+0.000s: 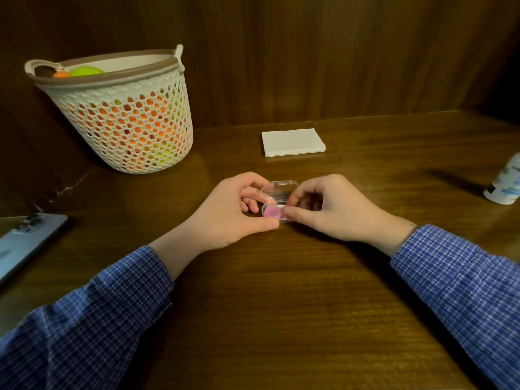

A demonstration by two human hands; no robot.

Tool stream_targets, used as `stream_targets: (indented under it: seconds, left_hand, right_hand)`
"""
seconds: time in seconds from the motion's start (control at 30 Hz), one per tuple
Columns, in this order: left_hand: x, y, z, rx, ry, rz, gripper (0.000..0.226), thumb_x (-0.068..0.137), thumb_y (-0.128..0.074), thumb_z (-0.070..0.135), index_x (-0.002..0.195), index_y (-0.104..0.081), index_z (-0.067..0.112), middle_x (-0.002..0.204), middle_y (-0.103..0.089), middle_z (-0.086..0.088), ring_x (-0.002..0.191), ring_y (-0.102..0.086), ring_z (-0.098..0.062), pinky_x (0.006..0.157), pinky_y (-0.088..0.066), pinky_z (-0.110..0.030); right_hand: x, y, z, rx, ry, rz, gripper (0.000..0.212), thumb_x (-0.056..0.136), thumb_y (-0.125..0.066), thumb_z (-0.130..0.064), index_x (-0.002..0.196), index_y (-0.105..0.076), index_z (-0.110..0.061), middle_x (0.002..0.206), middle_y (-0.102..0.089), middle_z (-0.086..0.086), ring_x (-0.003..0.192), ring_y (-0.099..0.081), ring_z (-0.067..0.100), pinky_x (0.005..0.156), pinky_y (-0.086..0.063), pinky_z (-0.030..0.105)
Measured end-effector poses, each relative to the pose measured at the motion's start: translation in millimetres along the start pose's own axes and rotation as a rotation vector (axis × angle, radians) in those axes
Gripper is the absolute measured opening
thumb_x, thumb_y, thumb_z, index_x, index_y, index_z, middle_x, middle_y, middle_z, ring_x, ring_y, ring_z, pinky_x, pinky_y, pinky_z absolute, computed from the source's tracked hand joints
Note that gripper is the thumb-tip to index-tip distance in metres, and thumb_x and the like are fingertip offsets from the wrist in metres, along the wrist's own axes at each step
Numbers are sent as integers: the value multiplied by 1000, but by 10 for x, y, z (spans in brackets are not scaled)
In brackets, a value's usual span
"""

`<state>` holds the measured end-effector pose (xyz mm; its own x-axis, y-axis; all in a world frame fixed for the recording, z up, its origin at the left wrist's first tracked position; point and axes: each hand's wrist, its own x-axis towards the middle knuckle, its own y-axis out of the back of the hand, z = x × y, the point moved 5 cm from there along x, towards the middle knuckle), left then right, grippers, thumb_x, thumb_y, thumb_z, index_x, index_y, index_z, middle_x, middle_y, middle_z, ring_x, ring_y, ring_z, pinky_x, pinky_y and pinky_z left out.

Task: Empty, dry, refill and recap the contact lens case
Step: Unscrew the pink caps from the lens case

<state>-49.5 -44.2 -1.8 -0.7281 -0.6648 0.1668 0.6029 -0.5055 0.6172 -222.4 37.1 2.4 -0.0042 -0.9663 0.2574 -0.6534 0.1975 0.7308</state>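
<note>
Blue-checked shirt sleeves (92, 311) enter from the near edge of the dark wooden table (281, 305). Left hand (228, 212) pinches the near left corner of the small clear plastic contact lens case (277, 202), thumb against its base. Right hand (326, 206) grips the case's right side with thumb and fingertips. Case sits mid-table, lid raised; a pink cap (272, 212) shows inside. Beyond: folded white tissue (292, 142). Far left: white perforated plastic basket (126, 114). Right edge: white bottle (505, 184).
</note>
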Motion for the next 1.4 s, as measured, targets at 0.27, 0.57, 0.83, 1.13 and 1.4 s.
stream_targets:
  seconds: [0.27,0.57,0.83,1.13,1.4]
  left_hand:
    - [-19,9,29,16,-19,13,57,73,-91,29,123,-63,28,102,-73,13,87,-68,-12,70,-53,-12]
    - [-19,13,21,26,-24,49,50,74,-91,30,115,-64,35,101,-72,11,92,-69,-18,78,-60,-25]
    - [-37,92,19,167,-14,107,35,82,-83,27,110,-64,37,100,-63,18,86,-63,-2,68,-54,-14]
    - [-46,72,65,247,-76,111,20,86,-79,20,99,-68,30,105,-57,11,88,-61,-14,74,-57,-25]
    - [-36,52,51,220,-29,112,8,95,-70,25,100,-67,30,98,-57,11,78,-59,-13,65,-49,-17]
  right_hand:
    - [-10,43,-1,66,4,10,7,84,-82,-37,87,-77,-34,80,-72,-13,78,-66,2,64,-53,13]
    - [-25,47,-24,129,8,58,7,84,-84,-29,87,-78,-29,83,-74,-14,77,-66,0,65,-52,12]
    - [26,129,59,555,-103,14,5,83,-78,-12,85,-78,-16,85,-74,16,76,-59,25,59,-48,28]
    - [20,54,40,464,-141,-119,30,92,-66,-8,105,-79,-31,86,-79,-3,77,-67,3,66,-49,13]
    - [10,22,-14,337,-138,-155,30,93,-67,-14,113,-75,-34,89,-79,-11,82,-70,1,79,-56,14]
